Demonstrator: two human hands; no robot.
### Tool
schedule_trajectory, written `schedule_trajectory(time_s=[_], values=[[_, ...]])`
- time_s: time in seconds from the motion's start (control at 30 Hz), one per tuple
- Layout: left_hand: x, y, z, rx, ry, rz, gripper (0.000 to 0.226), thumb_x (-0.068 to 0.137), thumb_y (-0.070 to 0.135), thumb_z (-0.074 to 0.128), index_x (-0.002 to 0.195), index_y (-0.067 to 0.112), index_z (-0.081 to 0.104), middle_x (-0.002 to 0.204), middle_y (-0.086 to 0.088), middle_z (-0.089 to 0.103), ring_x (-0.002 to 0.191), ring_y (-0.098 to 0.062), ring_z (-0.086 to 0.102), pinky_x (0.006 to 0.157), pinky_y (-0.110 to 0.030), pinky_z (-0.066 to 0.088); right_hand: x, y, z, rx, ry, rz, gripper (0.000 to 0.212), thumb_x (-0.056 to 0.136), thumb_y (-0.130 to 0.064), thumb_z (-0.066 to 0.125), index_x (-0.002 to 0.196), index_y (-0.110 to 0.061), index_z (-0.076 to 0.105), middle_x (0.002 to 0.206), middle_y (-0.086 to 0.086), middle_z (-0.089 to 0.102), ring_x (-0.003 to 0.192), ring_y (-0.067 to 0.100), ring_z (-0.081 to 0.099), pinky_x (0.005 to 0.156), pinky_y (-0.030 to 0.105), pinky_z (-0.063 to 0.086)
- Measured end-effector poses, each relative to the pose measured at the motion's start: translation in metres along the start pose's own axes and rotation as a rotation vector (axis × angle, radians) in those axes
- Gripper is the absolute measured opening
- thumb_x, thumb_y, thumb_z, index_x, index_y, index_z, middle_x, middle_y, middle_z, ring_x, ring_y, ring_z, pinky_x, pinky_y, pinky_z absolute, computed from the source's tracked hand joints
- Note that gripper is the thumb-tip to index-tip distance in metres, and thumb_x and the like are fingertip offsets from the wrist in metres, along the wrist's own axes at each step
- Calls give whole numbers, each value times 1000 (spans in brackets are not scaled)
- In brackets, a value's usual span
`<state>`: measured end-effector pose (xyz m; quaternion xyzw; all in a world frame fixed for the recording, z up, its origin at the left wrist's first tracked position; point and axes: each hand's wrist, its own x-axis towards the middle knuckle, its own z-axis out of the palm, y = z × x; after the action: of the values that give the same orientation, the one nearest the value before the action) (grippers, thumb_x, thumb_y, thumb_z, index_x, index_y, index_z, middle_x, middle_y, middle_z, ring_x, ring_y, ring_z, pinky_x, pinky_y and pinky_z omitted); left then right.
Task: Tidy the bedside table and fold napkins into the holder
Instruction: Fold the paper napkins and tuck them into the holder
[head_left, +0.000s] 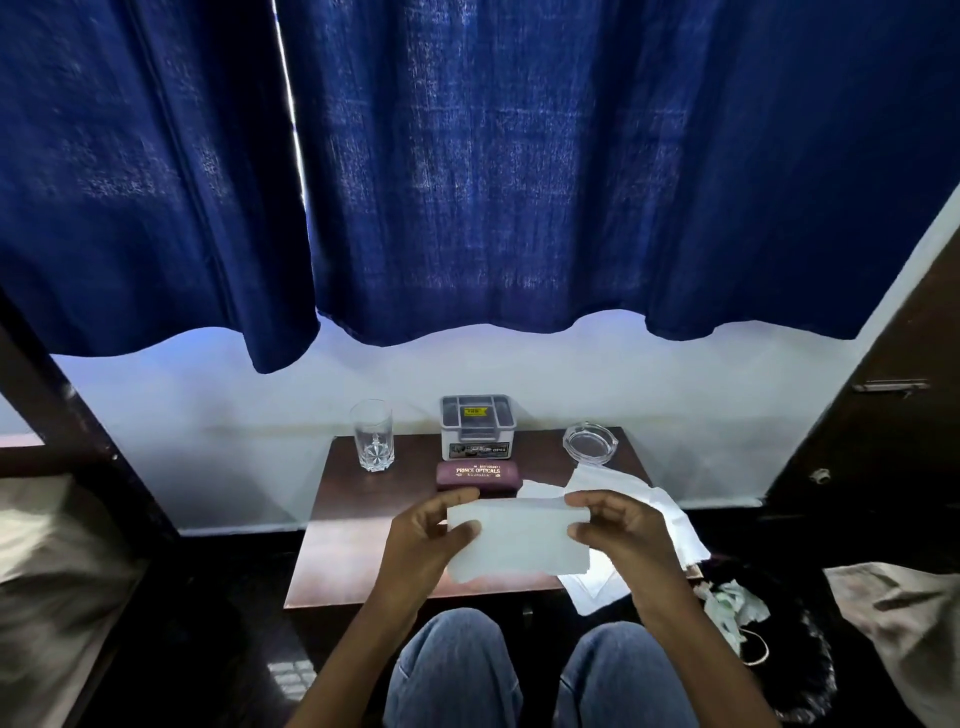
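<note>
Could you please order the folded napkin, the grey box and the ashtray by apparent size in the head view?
1. folded napkin, though it is nearest the camera, which inflates it
2. grey box
3. glass ashtray

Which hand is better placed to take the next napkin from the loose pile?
Probably the right hand: the pile lies at the table's right edge, just behind it. The left hand would have to cross over the folded napkin.

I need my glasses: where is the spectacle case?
In the head view, the maroon spectacle case lies centrally on the table, just before the grey box.
</note>
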<state>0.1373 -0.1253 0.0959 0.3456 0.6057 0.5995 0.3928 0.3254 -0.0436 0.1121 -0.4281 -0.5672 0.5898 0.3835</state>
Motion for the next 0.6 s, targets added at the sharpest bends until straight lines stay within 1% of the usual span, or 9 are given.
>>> schedule_trajectory(time_s=[0.1,0.2,0.27,0.33,0.4,0.43,0.47,0.53,0.6], values=[[3,-4,-1,246,36,85,25,78,8,71,99,23,70,70,10,63,53,-3,46,56,-8,39,5,6,2,-176,94,-79,40,71,14,64,67,-26,69,74,12,65,62,11,52,60,11,42],[3,-5,-4,469,89,190,25,77,18,73,80,40,63,73,16,62,56,-2,54,55,-5,39,5,8,1,-302,127,-139,41,71,11,65,60,-28,66,70,3,70,57,8,55,60,11,43],[4,-7,-6,539,106,235,28,77,21,73,69,43,58,77,14,63,63,0,55,59,-4,39,4,7,2,-335,141,-174,38,70,10,66,60,-26,65,77,-4,67,61,2,58,61,7,43],[7,-9,-7,521,95,240,26,78,20,72,69,39,58,89,10,64,80,-2,57,68,-5,39,4,6,1,-333,162,-204,37,69,12,67,61,-24,64,83,-1,61,74,-5,58,64,6,42],[7,-7,-7,385,46,180,19,82,16,68,74,32,59,99,5,65,92,-9,59,78,-14,42,7,6,-1,-255,125,-180,28,71,11,65,65,-16,65,88,1,61,77,-9,57,63,7,42],[7,-5,-5,307,11,141,16,85,15,64,77,28,60,95,4,65,88,-8,60,76,-15,43,8,6,-1,-187,87,-141,18,73,7,65,69,-11,65,88,3,62,74,-6,57,64,9,43],[6,-3,-3,244,-23,108,15,88,13,60,79,25,61,88,2,65,79,-4,59,70,-14,43,9,6,-1,-117,51,-94,5,74,-2,65,73,-7,64,85,6,63,74,3,57,66,16,44],[5,0,3,176,-33,93,15,92,15,54,81,23,60,77,-1,61,68,-3,56,63,-17,44,10,9,1,-17,37,-11,11,67,-18,62,74,-10,62,78,11,56,74,20,49,64,29,38],[7,-1,8,146,1,105,13,93,18,52,83,23,59,77,-4,61,72,-13,56,67,-32,47,8,10,5,66,59,61,5,67,-21,63,72,-19,61,78,11,52,75,22,46,61,29,36]])
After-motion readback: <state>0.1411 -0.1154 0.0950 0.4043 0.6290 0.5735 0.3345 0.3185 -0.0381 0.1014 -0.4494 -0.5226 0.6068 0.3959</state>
